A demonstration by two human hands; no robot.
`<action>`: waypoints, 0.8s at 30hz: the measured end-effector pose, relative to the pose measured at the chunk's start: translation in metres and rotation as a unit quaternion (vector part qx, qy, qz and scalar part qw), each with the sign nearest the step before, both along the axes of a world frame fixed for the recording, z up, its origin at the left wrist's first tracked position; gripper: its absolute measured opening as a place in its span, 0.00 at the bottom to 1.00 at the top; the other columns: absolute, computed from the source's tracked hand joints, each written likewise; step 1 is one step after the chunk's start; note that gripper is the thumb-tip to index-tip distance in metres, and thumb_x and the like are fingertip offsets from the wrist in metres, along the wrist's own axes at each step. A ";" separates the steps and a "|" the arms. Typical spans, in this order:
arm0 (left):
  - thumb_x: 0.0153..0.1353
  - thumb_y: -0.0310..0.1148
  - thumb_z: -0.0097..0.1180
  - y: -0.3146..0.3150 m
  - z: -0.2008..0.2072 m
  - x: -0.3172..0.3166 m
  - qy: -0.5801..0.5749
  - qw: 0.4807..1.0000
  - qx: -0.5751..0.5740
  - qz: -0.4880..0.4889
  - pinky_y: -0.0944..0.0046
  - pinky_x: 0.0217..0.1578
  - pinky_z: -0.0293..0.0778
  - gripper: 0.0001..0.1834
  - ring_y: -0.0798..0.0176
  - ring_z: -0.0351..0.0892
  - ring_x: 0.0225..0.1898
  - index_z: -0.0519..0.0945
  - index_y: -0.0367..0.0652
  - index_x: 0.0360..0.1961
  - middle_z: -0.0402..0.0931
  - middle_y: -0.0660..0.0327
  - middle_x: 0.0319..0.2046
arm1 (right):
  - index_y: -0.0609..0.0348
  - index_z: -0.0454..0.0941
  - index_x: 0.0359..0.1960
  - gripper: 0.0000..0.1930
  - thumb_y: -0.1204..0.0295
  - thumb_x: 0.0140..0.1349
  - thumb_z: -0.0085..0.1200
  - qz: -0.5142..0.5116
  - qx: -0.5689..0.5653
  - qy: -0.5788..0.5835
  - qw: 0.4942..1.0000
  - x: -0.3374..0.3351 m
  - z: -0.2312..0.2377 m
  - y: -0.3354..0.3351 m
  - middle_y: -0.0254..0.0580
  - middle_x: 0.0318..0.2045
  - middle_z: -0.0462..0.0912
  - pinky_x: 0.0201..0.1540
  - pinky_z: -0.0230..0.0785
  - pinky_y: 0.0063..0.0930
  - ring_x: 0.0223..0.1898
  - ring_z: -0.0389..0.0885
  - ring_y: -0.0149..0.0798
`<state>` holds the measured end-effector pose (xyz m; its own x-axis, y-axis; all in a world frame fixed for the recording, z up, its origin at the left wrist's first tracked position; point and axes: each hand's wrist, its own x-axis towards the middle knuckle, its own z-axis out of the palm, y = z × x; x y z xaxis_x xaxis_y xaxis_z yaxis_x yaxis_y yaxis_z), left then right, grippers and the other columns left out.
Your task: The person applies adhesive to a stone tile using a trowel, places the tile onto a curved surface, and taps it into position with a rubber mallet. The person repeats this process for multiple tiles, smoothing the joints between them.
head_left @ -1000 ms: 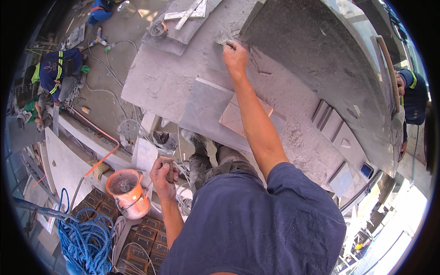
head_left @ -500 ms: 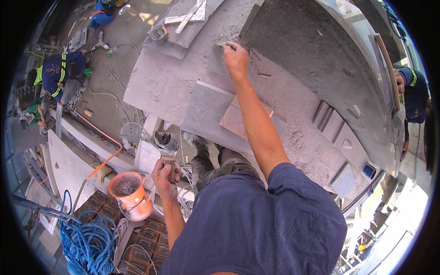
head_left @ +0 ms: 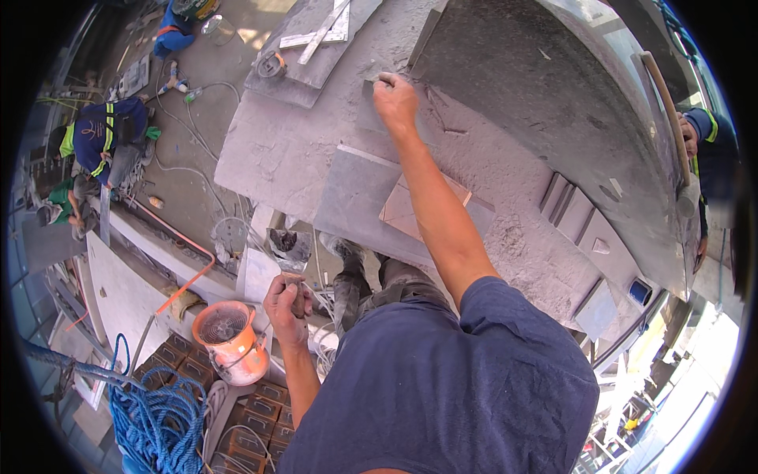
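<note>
My right hand (head_left: 395, 101) reaches far across a dusty stone slab (head_left: 268, 150). Its fingers are closed down near a small dark grey slab (head_left: 371, 118); whatever they grip is hidden. Low on the left, my left hand (head_left: 286, 310) is wrapped round a small grey-brown block (head_left: 298, 301), held up clear of the slab. Under my right forearm lies a square pinkish tile (head_left: 403, 209) on a larger grey slab (head_left: 347, 193).
A big dark curved panel (head_left: 537, 87) rises at the right, where a co-worker (head_left: 707, 158) stands. An orange bucket-shaped blower (head_left: 229, 336), brown blocks (head_left: 264, 407) and blue rope (head_left: 158, 419) are lower left. Another co-worker (head_left: 103, 134) bends at far left. A white square (head_left: 320, 39) lies ahead.
My right hand has shifted slightly left and nearer, and the pale piece at its fingertips no longer shows. My left hand keeps its block with little movement.
</note>
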<state>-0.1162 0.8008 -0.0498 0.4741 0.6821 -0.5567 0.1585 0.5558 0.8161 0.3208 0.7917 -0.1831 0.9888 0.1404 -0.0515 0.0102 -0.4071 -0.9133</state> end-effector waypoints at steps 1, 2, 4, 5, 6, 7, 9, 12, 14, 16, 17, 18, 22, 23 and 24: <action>0.70 0.36 0.60 0.001 0.001 0.001 0.001 1.000 -0.002 -0.004 0.70 0.23 0.68 0.16 0.68 0.75 0.24 0.84 0.32 0.48 0.81 0.58 0.29 | 0.59 0.92 0.55 0.21 0.64 0.65 0.60 0.000 0.003 -0.001 1.000 0.002 -0.002 0.002 0.57 0.50 0.93 0.61 0.79 0.38 0.54 0.92 0.50; 0.70 0.36 0.60 0.002 0.002 0.002 0.001 1.000 -0.004 -0.010 0.70 0.23 0.68 0.16 0.68 0.75 0.24 0.84 0.32 0.48 0.81 0.58 0.29 | 0.58 0.92 0.55 0.21 0.64 0.65 0.60 -0.001 0.007 -0.003 1.000 0.004 -0.004 0.002 0.57 0.51 0.93 0.62 0.79 0.37 0.55 0.92 0.50; 0.70 0.36 0.60 0.003 0.004 0.004 0.006 1.000 -0.004 -0.013 0.70 0.23 0.68 0.16 0.69 0.75 0.23 0.84 0.32 0.47 0.81 0.58 0.29 | 0.60 0.92 0.54 0.20 0.65 0.64 0.60 0.005 0.016 0.005 1.000 0.009 -0.010 0.007 0.60 0.50 0.93 0.62 0.79 0.39 0.54 0.92 0.53; 0.70 0.36 0.60 0.004 0.006 0.006 0.006 1.000 -0.002 -0.017 0.70 0.23 0.68 0.15 0.69 0.75 0.23 0.84 0.32 0.47 0.80 0.58 0.28 | 0.60 0.92 0.54 0.20 0.66 0.64 0.60 0.006 0.022 0.007 1.000 0.012 -0.012 0.009 0.61 0.49 0.93 0.62 0.80 0.41 0.53 0.92 0.54; 0.70 0.35 0.60 0.005 0.008 0.011 0.006 1.000 0.007 -0.020 0.70 0.23 0.68 0.15 0.69 0.74 0.23 0.84 0.32 0.47 0.80 0.59 0.28 | 0.60 0.91 0.54 0.19 0.68 0.65 0.60 0.010 0.036 -0.009 0.999 0.013 -0.016 0.011 0.59 0.49 0.93 0.61 0.80 0.40 0.54 0.92 0.53; 0.69 0.35 0.59 0.004 0.010 0.016 0.005 1.000 0.018 -0.022 0.70 0.23 0.69 0.15 0.69 0.74 0.23 0.85 0.32 0.46 0.80 0.59 0.28 | 0.60 0.91 0.55 0.19 0.69 0.65 0.59 0.017 0.052 -0.025 0.998 0.013 -0.019 0.009 0.57 0.50 0.93 0.61 0.80 0.39 0.54 0.92 0.51; 0.70 0.33 0.59 0.015 0.005 0.019 -0.015 0.998 0.026 -0.052 0.71 0.23 0.69 0.14 0.71 0.72 0.21 0.85 0.32 0.46 0.79 0.61 0.28 | 0.58 0.91 0.57 0.18 0.73 0.67 0.58 0.031 0.095 -0.036 0.994 0.012 -0.006 0.002 0.51 0.52 0.92 0.61 0.79 0.35 0.54 0.91 0.45; 0.71 0.33 0.58 0.030 0.006 0.042 -0.030 0.993 0.035 -0.108 0.71 0.22 0.67 0.14 0.73 0.70 0.20 0.86 0.33 0.47 0.80 0.61 0.28 | 0.56 0.90 0.59 0.19 0.77 0.69 0.58 0.077 0.131 -0.037 0.988 0.002 0.030 -0.027 0.43 0.55 0.90 0.60 0.79 0.30 0.54 0.89 0.37; 0.71 0.34 0.58 0.039 0.000 0.066 -0.040 0.989 0.034 -0.139 0.70 0.21 0.66 0.14 0.75 0.70 0.20 0.87 0.34 0.48 0.82 0.61 0.27 | 0.54 0.90 0.59 0.19 0.79 0.68 0.58 0.115 0.117 -0.056 0.985 -0.007 0.067 -0.051 0.43 0.56 0.89 0.60 0.79 0.32 0.55 0.89 0.38; 0.71 0.34 0.58 0.050 -0.003 0.088 -0.052 0.983 0.035 -0.173 0.70 0.21 0.65 0.14 0.75 0.70 0.20 0.87 0.35 0.49 0.82 0.61 0.27 | 0.53 0.89 0.60 0.20 0.79 0.69 0.58 0.153 0.115 -0.105 0.976 -0.020 0.111 -0.079 0.44 0.57 0.88 0.60 0.79 0.33 0.55 0.88 0.38; 0.71 0.34 0.59 0.053 -0.001 0.100 -0.060 0.980 0.030 -0.186 0.70 0.21 0.65 0.14 0.75 0.69 0.20 0.88 0.35 0.49 0.82 0.61 0.27 | 0.53 0.89 0.60 0.20 0.79 0.69 0.58 0.170 0.112 -0.129 0.970 -0.028 0.134 -0.095 0.44 0.58 0.88 0.60 0.79 0.33 0.55 0.88 0.39; 0.71 0.34 0.59 0.055 0.003 0.111 -0.068 0.977 0.025 -0.200 0.70 0.21 0.65 0.14 0.76 0.69 0.20 0.88 0.35 0.49 0.82 0.62 0.27 | 0.53 0.89 0.60 0.20 0.80 0.68 0.58 0.173 0.100 -0.126 0.972 -0.039 0.158 -0.112 0.45 0.58 0.88 0.60 0.80 0.34 0.55 0.88 0.39; 0.71 0.33 0.59 0.053 0.025 0.129 -0.100 0.957 0.022 -0.270 0.71 0.20 0.64 0.15 0.76 0.69 0.19 0.88 0.34 0.49 0.83 0.61 0.27 | 0.53 0.89 0.60 0.23 0.83 0.65 0.60 0.202 0.035 -0.210 0.956 -0.093 0.230 -0.188 0.45 0.56 0.89 0.58 0.82 0.35 0.54 0.89 0.42; 0.70 0.33 0.59 0.049 0.027 0.128 -0.121 0.953 0.013 -0.277 0.71 0.19 0.63 0.15 0.76 0.69 0.18 0.88 0.33 0.49 0.83 0.61 0.27 | 0.53 0.89 0.60 0.23 0.83 0.64 0.60 0.217 0.016 -0.255 0.942 -0.108 0.241 -0.204 0.45 0.56 0.89 0.57 0.82 0.36 0.54 0.89 0.43; 0.70 0.33 0.59 0.045 0.032 0.125 -0.130 0.946 0.009 -0.295 0.71 0.19 0.63 0.15 0.76 0.69 0.18 0.88 0.33 0.49 0.83 0.60 0.27 | 0.53 0.89 0.60 0.24 0.84 0.62 0.61 0.219 0.000 -0.267 0.939 -0.125 0.250 -0.220 0.45 0.56 0.89 0.56 0.83 0.36 0.54 0.89 0.44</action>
<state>0.0083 0.8455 -0.0177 0.8952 0.2629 -0.3597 0.2297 0.4193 0.8783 0.1960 0.5719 0.0666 0.7211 0.5399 0.4342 0.6326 -0.2573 -0.7305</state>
